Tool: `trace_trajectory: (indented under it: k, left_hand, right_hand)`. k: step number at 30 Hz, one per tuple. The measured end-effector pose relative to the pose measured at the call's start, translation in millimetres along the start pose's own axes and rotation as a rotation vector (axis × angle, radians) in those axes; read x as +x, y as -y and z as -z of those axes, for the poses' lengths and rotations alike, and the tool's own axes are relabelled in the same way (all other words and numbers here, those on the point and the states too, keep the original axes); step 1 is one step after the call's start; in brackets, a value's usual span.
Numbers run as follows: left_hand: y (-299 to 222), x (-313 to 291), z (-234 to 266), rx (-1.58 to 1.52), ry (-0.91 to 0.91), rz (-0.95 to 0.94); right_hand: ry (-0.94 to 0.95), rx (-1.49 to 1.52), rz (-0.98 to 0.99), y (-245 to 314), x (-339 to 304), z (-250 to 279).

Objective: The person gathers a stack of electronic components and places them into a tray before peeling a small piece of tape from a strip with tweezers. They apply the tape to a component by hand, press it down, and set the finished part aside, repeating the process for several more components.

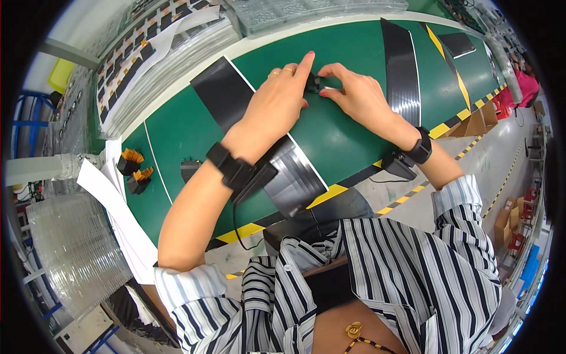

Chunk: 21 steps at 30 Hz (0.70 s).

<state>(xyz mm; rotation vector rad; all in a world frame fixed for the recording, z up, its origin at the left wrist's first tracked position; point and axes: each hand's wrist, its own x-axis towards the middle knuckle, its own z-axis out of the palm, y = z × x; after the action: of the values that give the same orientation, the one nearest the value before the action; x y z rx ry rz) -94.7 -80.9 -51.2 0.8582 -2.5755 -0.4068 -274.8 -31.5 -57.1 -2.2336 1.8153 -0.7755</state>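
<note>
Over the green worktop, my left hand (277,100) and my right hand (362,97) meet at a small black part (312,82). The left thumb and fingers close on its left side, with the index finger pointing away from me. On the other side, my right thumb and index finger pinch the part's right edge. Much of the piece is hidden by the fingers, so its exact kind does not show. A dark strip with a white edge (221,91) runs beneath my left forearm, and another such strip (402,74) lies to the right of my right hand.
At the left of the green table (348,141) sit two black-and-orange parts (131,160) and a black part (190,169). Stacked trays (171,65) stand at the far left, clear plastic trays (312,13) at the back. White paper sheets (121,218) hang over the left edge.
</note>
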Motion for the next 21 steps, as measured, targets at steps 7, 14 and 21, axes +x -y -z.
trace_trajectory:
  k: [7, 14, 21]
  left_hand:
    - [4, 19, -4, 0.063, -0.125, -0.064]
    - [-41, -97, 47, 0.164, 0.031, 0.076]
    - [-60, -134, 19, 0.110, 0.121, 0.078]
  right_hand:
    - [-0.036, -0.029, 0.127, -18, 14, 3]
    - [-0.018, 0.743, -0.142, 24, -16, 65]
    - [0.432, 1.919, -0.391, 81, 12, -1]
